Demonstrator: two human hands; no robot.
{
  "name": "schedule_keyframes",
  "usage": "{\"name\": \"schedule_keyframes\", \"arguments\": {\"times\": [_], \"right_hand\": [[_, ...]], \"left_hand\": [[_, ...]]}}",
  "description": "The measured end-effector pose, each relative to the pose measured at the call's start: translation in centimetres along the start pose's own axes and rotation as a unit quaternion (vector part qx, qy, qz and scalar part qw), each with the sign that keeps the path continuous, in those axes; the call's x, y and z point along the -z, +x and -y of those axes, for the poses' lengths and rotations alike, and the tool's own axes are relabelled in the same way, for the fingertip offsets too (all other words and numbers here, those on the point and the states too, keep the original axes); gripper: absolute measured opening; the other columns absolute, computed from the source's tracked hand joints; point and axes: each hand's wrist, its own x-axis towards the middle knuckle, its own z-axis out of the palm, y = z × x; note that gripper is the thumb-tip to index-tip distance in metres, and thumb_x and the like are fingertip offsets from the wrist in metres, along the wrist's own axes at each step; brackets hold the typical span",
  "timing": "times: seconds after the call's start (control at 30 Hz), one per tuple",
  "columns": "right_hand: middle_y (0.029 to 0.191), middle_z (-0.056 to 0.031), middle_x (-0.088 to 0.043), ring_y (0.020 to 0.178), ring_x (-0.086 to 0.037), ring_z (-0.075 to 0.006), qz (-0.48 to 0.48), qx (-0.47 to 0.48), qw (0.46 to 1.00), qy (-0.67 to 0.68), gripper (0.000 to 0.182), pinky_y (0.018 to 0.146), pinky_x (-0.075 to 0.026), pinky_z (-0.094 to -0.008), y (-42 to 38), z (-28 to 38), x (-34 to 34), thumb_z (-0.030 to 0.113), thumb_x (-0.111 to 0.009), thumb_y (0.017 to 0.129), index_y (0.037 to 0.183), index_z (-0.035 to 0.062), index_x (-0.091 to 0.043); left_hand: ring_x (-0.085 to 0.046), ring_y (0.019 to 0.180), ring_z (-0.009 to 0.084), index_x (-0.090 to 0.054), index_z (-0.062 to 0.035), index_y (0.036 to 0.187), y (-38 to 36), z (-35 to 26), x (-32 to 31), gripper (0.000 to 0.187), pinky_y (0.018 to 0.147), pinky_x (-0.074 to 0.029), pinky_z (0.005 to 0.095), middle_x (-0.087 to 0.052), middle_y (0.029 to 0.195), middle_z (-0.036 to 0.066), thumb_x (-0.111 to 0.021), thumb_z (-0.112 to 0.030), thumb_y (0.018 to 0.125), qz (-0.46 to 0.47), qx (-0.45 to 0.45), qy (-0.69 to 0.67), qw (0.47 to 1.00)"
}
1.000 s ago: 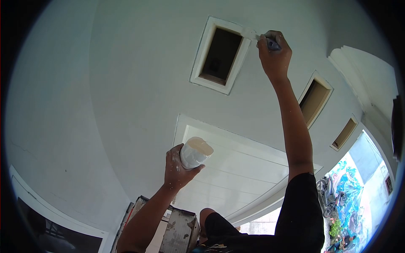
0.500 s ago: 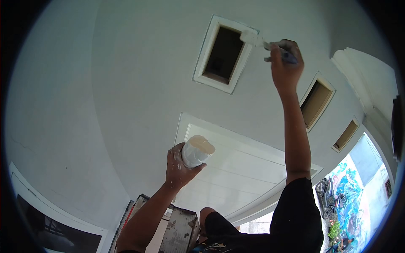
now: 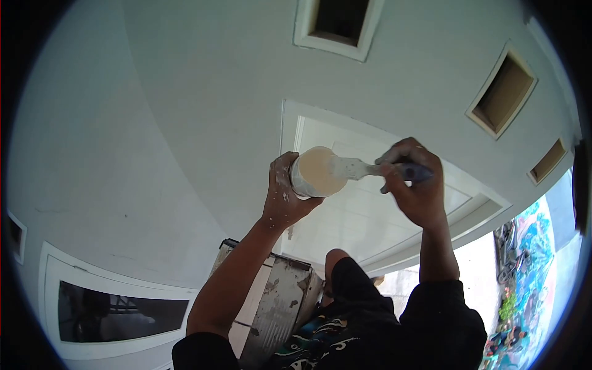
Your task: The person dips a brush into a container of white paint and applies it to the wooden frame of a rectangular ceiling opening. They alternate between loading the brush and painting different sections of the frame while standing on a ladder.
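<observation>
My left hand [image 3: 282,197] is wrapped around a small round paint container [image 3: 314,172], white with paint on its sides and its mouth turned toward me. My right hand [image 3: 412,180] grips a paintbrush [image 3: 373,168] by its dark blue handle. The white-coated bristles rest at the rim of the container's mouth. Both hands are held up in front of a white-painted wall, and both are flecked with white paint.
White-framed vent openings [image 3: 336,21] [image 3: 501,89] sit high on the wall above a white door [image 3: 370,216]. A paint-stained ladder top [image 3: 271,296] stands below my arms. A window [image 3: 117,311] is at lower left. At right, a street with a colourful mural [image 3: 530,265].
My right hand came down from the top vent frame and brought the brush to the container. My left hand lifted the container slightly toward it. The view tilted downward.
</observation>
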Motion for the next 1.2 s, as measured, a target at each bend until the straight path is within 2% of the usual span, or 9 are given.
{"name": "schedule_keyframes", "arguments": {"times": [0.07,0.1,0.17,0.73,0.8,0.9,1.03,1.13,1.2], "right_hand": [[0.088,-0.0068,-0.066,0.081,-0.067,-0.0103,-0.002,-0.033,0.999,0.004,0.008,0.070,-0.055,-0.0247,-0.5,-0.5,-1.0,-0.002,-0.072,0.088,0.092,-0.0029,-0.065],[0.087,-0.0078,-0.066,0.078,-0.066,-0.0120,0.010,-0.016,0.999,-0.031,0.009,0.069,-0.054,-0.0266,-0.6,-1.0,-1.4,-0.001,-0.072,0.087,0.092,-0.0022,-0.064],[0.083,-0.0113,-0.064,0.071,-0.064,-0.0191,0.011,0.025,0.997,-0.069,0.012,0.066,-0.052,-0.0330,-0.7,-2.1,-2.6,0.001,-0.073,0.085,0.091,-0.0004,-0.063],[0.076,-0.0127,-0.063,0.067,-0.064,-0.0222,-0.046,-0.052,0.992,-0.109,0.015,0.065,-0.053,-0.0351,-1.4,-5.0,-4.4,0.007,-0.072,0.083,0.088,-0.0013,-0.061],[0.077,-0.0067,-0.063,0.067,-0.055,-0.0106,-0.045,-0.032,0.992,-0.109,0.008,0.064,-0.050,-0.0288,-1.4,-4.8,-4.2,0.002,-0.068,0.088,0.090,-0.0029,-0.062],[0.081,-0.0064,-0.064,0.069,-0.058,-0.0104,-0.042,-0.033,0.995,-0.089,0.006,0.065,-0.052,-0.0298,-1.6,-4.3,-3.5,-0.001,-0.068,0.090,0.092,-0.0028,-0.062],[0.082,-0.0117,-0.066,0.068,-0.062,-0.0180,-0.075,-0.027,0.997,0.018,0.014,0.066,-0.053,-0.0310,-2.7,-4.8,-3.1,-0.004,-0.072,0.084,0.094,-0.0004,-0.063],[0.089,-0.0118,-0.067,0.073,-0.066,-0.0219,-0.043,0.018,0.999,-0.016,0.021,0.068,-0.055,-0.0321,-2.8,-5.2,-2.4,-0.007,-0.074,0.083,0.099,0.0009,-0.064],[0.098,-0.0124,-0.069,0.085,-0.070,-0.0280,0.015,0.164,0.975,-0.146,0.026,0.074,-0.059,-0.0344,-2.4,-5.1,-2.0,-0.005,-0.076,0.083,0.105,0.0028,-0.063]], "left_hand": [[-0.048,0.128,0.0366,-0.038,-0.0075,0.143,0.0,0.3,-0.2,0.105,0.107,-0.048,0.0488,-0.046,0.137,0.018,-0.102,-0.026,0.062,-0.019,-0.042,-0.032,0.998],[-0.048,0.128,0.0366,-0.038,-0.0075,0.143,0.1,0.4,-0.3,0.105,0.107,-0.048,0.0488,-0.046,0.137,0.018,-0.102,-0.026,0.062,-0.008,-0.041,-0.031,0.999],[-0.048,0.130,0.0365,-0.040,-0.0078,0.141,0.3,0.4,-0.3,0.105,0.107,-0.048,0.0487,-0.048,0.137,0.017,-0.103,-0.026,0.059,-0.049,-0.132,0.014,0.990],[-0.050,0.131,0.0385,-0.046,-0.0078,0.139,0.5,-1.1,0.3,0.102,0.109,-0.047,0.0511,-0.053,0.137,0.016,-0.103,-0.024,0.056,0.019,-0.157,0.076,0.985],[-0.050,0.131,0.0386,-0.046,-0.0074,0.139,0.5,-1.1,0.3,0.102,0.109,-0.047,0.0509,-0.053,0.137,0.016,-0.103,-0.024,0.056,0.020,-0.156,0.077,0.984],[-0.050,0.131,0.0387,-0.045,-0.0067,0.140,0.5,-0.9,0.3,0.103,0.109,-0.047,0.0509,-0.053,0.137,0.017,-0.103,-0.024,0.056,0.003,-0.169,0.077,0.983],[-0.051,0.126,0.0386,-0.044,-0.0061,0.139,0.4,-0.6,0.2,0.100,0.107,-0.047,0.0516,-0.054,0.133,0.017,-0.100,-0.019,0.057,-0.026,-0.090,0.051,0.994],[-0.051,0.124,0.0376,-0.042,-0.0056,0.140,0.5,-0.9,0.5,0.098,0.104,-0.048,0.0505,-0.051,0.133,0.017,-0.098,-0.017,0.060,-0.029,-0.079,0.063,0.994],[-0.051,0.123,0.0368,-0.040,-0.0052,0.141,0.7,-0.9,0.7,0.099,0.102,-0.050,0.0493,-0.049,0.134,0.017,-0.098,-0.017,0.061,-0.022,-0.090,0.086,0.992]]}}
